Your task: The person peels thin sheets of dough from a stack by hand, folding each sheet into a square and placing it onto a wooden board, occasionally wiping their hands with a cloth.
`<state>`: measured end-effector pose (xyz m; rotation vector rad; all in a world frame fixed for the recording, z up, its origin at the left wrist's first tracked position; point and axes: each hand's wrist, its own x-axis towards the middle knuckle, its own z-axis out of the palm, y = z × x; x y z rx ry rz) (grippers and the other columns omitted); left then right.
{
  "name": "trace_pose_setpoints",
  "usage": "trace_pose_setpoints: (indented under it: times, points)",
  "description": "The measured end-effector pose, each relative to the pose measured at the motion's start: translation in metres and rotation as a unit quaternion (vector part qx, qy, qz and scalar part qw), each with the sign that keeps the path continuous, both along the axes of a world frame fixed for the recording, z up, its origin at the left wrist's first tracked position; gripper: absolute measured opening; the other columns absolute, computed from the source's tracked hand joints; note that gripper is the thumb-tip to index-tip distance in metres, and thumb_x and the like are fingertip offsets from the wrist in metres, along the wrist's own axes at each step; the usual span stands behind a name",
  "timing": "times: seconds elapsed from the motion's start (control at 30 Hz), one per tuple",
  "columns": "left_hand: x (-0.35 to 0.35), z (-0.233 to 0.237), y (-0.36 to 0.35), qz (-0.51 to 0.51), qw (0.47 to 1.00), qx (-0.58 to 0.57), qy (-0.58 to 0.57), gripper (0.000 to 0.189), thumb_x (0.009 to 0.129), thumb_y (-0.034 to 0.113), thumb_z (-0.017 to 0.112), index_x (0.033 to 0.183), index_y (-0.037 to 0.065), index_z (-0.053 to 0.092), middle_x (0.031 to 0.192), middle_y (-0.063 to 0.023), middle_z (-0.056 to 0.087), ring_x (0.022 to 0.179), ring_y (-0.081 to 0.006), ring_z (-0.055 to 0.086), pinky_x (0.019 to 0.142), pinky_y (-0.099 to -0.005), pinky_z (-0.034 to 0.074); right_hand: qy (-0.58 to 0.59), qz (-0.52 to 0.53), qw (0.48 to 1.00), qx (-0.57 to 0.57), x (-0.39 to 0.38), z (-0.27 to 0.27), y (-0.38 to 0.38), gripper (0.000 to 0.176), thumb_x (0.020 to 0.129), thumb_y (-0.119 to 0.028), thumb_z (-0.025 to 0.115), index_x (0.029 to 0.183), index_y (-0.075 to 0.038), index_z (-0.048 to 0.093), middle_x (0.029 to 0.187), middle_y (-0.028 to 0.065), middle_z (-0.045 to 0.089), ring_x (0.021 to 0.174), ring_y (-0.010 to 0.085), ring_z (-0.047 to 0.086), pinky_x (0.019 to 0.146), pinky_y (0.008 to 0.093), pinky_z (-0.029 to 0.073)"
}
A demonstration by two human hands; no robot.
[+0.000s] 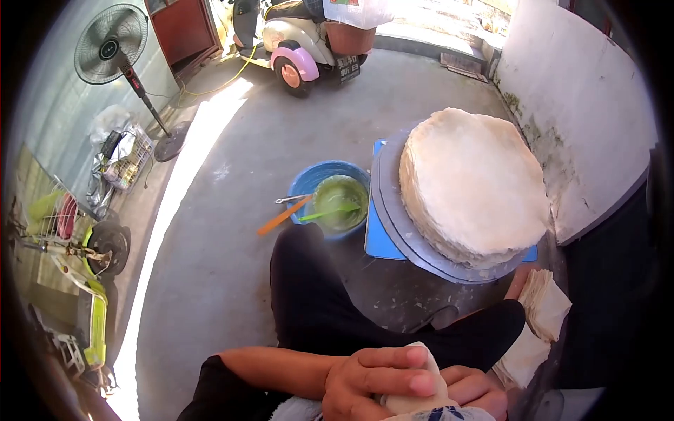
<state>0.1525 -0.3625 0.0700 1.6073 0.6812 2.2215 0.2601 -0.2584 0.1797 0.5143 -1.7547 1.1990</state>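
Observation:
My left hand (379,382) comes in from the left, its fingers bent over a pale, dough-like piece (411,401) held low in front of my body. Curled fingers of my right hand (479,390) press close to the right side of the same piece. Most of the piece is hidden under the hands, so its full shape cannot be made out. Ahead and to the right, a tall stack of thin round dough sheets (477,182) rests on a round grey board (386,189). Both hands are apart from that stack.
Under the board is a blue base (382,242). Left of it, a blue basin (300,184) holds a bowl (333,188) with a green spatula (330,212); an orange handle (284,215) sticks out. Folded sheets (546,302) lie by my right knee. A fan (112,45) and scooter (295,42) stand farther off.

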Motion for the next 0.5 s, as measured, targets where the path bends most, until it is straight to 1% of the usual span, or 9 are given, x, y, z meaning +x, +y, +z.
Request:
trace_pose_setpoints:
  times: [0.03,0.07,0.13,0.17,0.2,0.23,0.37,0.47,0.5]
  points:
    - [0.023,0.014,0.004,0.020,0.992,-0.001,-0.128,0.031,0.091,0.005,0.068,0.117,-0.010,0.061,0.136,-0.0228,0.055,0.132,-0.0374,0.052,0.111,-0.0438,0.042,-0.002,-0.016,1.000,0.002,0.001,0.000,-0.001,0.033,0.092,-0.016,0.068,0.113,0.010,0.066,0.102,0.0197,0.068,0.084,0.0308,0.070,0.075,0.0398,0.057]
    - [0.035,0.015,0.011,0.017,0.992,-0.004,-0.127,0.031,0.091,0.005,0.068,0.117,-0.010,0.061,0.136,-0.0228,0.055,0.132,-0.0374,0.052,0.111,-0.0438,0.042,-0.005,-0.028,1.000,-0.001,0.003,-0.002,-0.001,0.034,0.092,-0.017,0.068,0.113,0.011,0.066,0.103,0.0195,0.068,0.084,0.0304,0.070,0.075,0.0394,0.057]
    - [0.047,0.015,0.017,-0.012,0.947,0.045,-0.317,0.034,0.089,0.004,0.071,0.119,-0.009,0.060,0.142,-0.0241,0.052,0.136,-0.0373,0.048,0.112,-0.0436,0.041,-0.033,-0.016,0.999,-0.001,0.010,-0.011,0.002,0.034,0.092,-0.016,0.068,0.113,0.011,0.066,0.105,0.0190,0.068,0.086,0.0299,0.070,0.076,0.0395,0.057]
    - [0.048,0.022,0.009,-0.003,0.941,0.002,-0.338,0.030,0.092,0.002,0.066,0.121,-0.006,0.062,0.146,-0.0214,0.050,0.138,-0.0338,0.047,0.115,-0.0445,0.038,-0.054,0.008,0.998,-0.002,0.014,-0.017,0.004,0.033,0.092,-0.015,0.067,0.112,0.011,0.066,0.107,0.0187,0.068,0.087,0.0298,0.071,0.077,0.0400,0.058]
    - [0.048,0.016,0.006,-0.007,0.942,0.000,-0.335,0.030,0.092,0.002,0.066,0.121,-0.006,0.062,0.146,-0.0214,0.050,0.138,-0.0338,0.047,0.115,-0.0445,0.038,-0.075,0.031,0.997,-0.001,0.015,-0.018,0.005,0.032,0.092,-0.014,0.067,0.111,0.011,0.066,0.109,0.0185,0.068,0.088,0.0297,0.071,0.078,0.0406,0.058]
    - [0.047,0.011,0.004,0.029,0.942,-0.013,-0.334,0.031,0.094,0.011,0.066,0.123,0.000,0.063,0.146,-0.0187,0.051,0.137,-0.0321,0.048,0.114,-0.0440,0.038,-0.097,0.053,0.994,-0.001,0.014,-0.017,0.005,0.030,0.092,-0.013,0.067,0.111,0.011,0.066,0.111,0.0183,0.068,0.090,0.0296,0.071,0.079,0.0411,0.058]
    - [0.025,0.005,-0.002,0.026,0.980,0.014,-0.198,0.030,0.092,0.011,0.066,0.121,0.002,0.064,0.143,-0.0177,0.052,0.135,-0.0325,0.049,0.113,-0.0449,0.039,-0.050,-0.094,0.991,0.079,0.005,0.000,-0.004,0.026,0.084,-0.005,0.075,0.104,0.010,0.067,0.114,0.0176,0.067,0.094,0.0304,0.072,0.082,0.0381,0.061]
    - [0.003,0.013,-0.003,0.023,0.992,0.027,-0.118,0.030,0.091,0.011,0.067,0.119,0.003,0.065,0.141,-0.0170,0.052,0.134,-0.0329,0.050,0.112,-0.0455,0.041,-0.034,-0.183,0.980,0.071,0.003,-0.011,-0.015,0.025,0.078,0.002,0.078,0.100,0.009,0.068,0.109,0.0174,0.067,0.092,0.0312,0.072,0.079,0.0363,0.062]
    - [-0.003,0.016,-0.003,0.021,0.995,0.028,-0.094,0.029,0.091,0.011,0.067,0.119,0.004,0.065,0.141,-0.0168,0.052,0.134,-0.0330,0.050,0.112,-0.0458,0.041,0.022,-0.173,0.983,0.057,-0.008,-0.005,-0.007,0.023,0.079,0.002,0.078,0.099,0.009,0.068,0.108,0.0180,0.067,0.091,0.0323,0.072,0.079,0.0385,0.063]
